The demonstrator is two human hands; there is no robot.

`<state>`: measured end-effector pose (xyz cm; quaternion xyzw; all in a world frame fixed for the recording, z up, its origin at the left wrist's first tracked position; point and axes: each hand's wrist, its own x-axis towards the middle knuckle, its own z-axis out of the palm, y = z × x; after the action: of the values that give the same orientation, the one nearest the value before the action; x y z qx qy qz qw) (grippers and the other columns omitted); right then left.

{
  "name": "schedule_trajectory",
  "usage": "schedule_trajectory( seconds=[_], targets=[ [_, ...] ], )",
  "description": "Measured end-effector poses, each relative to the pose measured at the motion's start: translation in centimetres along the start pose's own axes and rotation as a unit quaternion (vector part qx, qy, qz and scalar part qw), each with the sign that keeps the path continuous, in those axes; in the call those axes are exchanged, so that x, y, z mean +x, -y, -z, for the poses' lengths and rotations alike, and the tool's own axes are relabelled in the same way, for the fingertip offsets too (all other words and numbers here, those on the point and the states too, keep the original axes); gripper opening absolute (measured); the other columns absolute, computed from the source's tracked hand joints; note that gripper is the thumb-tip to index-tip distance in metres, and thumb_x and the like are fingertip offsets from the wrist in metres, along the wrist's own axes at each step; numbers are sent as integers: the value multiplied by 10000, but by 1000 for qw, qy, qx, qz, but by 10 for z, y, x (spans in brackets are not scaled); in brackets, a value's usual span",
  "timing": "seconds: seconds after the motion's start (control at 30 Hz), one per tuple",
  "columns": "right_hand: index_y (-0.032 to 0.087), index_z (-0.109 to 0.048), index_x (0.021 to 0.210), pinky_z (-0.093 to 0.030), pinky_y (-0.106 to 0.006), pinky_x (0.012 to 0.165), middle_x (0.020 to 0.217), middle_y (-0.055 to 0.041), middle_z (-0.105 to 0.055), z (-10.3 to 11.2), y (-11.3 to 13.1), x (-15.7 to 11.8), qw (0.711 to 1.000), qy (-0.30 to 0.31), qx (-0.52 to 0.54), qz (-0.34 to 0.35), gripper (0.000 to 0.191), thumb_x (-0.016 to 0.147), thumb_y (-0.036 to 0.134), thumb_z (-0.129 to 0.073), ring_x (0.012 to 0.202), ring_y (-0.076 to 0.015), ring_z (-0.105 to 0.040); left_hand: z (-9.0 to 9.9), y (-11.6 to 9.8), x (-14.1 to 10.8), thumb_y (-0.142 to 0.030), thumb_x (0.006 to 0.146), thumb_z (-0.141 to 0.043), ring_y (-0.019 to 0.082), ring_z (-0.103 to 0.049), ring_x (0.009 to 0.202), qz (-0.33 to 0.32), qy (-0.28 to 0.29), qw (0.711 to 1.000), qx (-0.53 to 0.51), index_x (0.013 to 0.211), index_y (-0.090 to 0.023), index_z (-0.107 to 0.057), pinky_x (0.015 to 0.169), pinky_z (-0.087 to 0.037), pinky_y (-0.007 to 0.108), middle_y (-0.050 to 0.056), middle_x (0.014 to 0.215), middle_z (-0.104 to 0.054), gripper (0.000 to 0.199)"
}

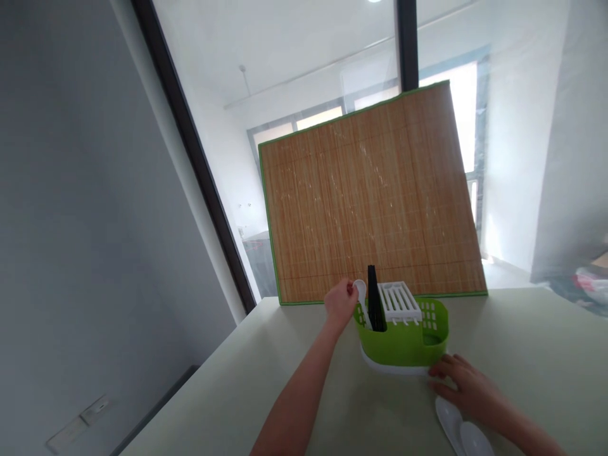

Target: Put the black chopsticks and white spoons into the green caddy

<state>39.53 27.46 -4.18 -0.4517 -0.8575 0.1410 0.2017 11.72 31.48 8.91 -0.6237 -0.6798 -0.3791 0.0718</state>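
Observation:
A green cutlery caddy (396,347) with a white base stands on the table. My left hand (341,305) pinches a white spoon (361,294) by its bowl end, and the spoon's handle points down into the caddy's left compartment. Beside that spoon, a bundle of black chopsticks (373,294) stands upright in the caddy. A white slatted rack (399,300) sits across the caddy's middle. My right hand (463,383) is at the caddy's lower right corner, fingertips against the base, thumb and fingers apart. Just below it lie two white spoons (448,415), partly cut off by the frame's bottom edge.
A bamboo mat (370,202) with green edging leans upright behind the caddy, against a glass partition with dark frames (407,44). The pale table (266,380) extends to both sides. At the left rises a grey wall (95,221) with a socket plate (95,408).

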Motion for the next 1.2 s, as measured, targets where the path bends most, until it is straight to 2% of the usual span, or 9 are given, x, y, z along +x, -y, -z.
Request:
schedule_trajectory(
  seconds=[0.2, 0.37, 0.5, 0.57, 0.63, 0.8, 0.97, 1.1, 1.2],
  targets=[
    [217, -683, 814, -435, -337, 734, 812, -55, -658, -8, 6, -1, 999, 35, 3, 10, 216, 794, 376, -537, 829, -235, -593, -26, 11, -13, -294, 816, -545, 193, -618, 770, 20, 63, 998, 18, 820, -198, -641, 650, -376, 261, 39, 787, -679, 136],
    [221, -678, 783, -424, -318, 711, 785, -40, -657, -7, 5, -2, 999, 48, 11, 11, 164, 756, 326, -556, 807, -223, -594, -24, 12, -14, -279, 782, -575, 188, -608, 807, 23, 63, 998, 8, 872, -200, -641, 671, -389, 256, 42, 863, -670, 137],
    [230, -692, 747, -422, -304, 695, 773, -34, -659, -6, 6, -4, 998, 58, 19, 5, 144, 720, 292, -564, 787, -219, -602, -11, 13, -26, -308, 798, -574, 159, -582, 815, 9, -38, 997, -64, 1030, -211, -595, 692, -400, 243, 25, 911, -631, 253],
    [238, -703, 759, -425, -297, 692, 784, -32, -663, -5, 6, -5, 998, 63, 26, 3, 155, 715, 298, -567, 773, -212, -607, -8, 14, -43, -289, 832, -522, 135, -557, 734, 12, -104, 986, -130, 1017, -203, -587, 667, -401, 227, 13, 845, -611, 214],
    [248, -712, 790, -427, -285, 687, 806, -25, -669, -4, 3, -6, 997, 67, 33, 1, 171, 690, 275, -575, 762, -202, -611, -10, 15, -67, -268, 857, -475, 116, -508, 640, 9, -128, 973, -192, 980, -200, -586, 618, -396, 213, 3, 787, -587, 179],
    [246, -703, 735, -401, -251, 600, 721, 10, -668, -5, -4, -10, 996, 79, 35, 6, 215, 599, 159, -561, 660, -167, -598, -29, 14, -129, -208, 860, -461, 107, -434, 582, -8, -66, 961, -267, 943, -203, -580, 564, -371, 212, -3, 748, -547, 145],
    [211, -640, 586, -378, -265, 564, 559, 17, -625, -8, -2, -5, 998, 60, 25, 13, 150, 668, 156, -526, 554, -154, -568, -40, 6, -156, -175, 841, -466, 105, -423, 573, -12, -12, 954, -301, 893, -195, -584, 542, -351, 216, -9, 703, -512, 131],
    [216, -669, 799, -450, -310, 679, 730, -16, -678, 0, 14, 2, 999, 10, 37, 33, 222, 853, 315, -478, 688, -179, -606, -41, -2, -165, -186, 823, -509, 94, -408, 556, -8, 34, 940, -339, 922, -190, -598, 521, -337, 204, -21, 683, -505, 134],
    [227, -649, 978, -461, -356, 825, 930, -50, -677, 10, 33, 3, 991, -88, 47, 88, 274, 925, 372, -423, 891, -201, -607, -38, -8, -172, -188, 783, -568, 84, -396, 549, -32, 66, 930, -361, 975, -188, -608, 514, -334, 195, -26, 694, -512, 195]
  ],
)
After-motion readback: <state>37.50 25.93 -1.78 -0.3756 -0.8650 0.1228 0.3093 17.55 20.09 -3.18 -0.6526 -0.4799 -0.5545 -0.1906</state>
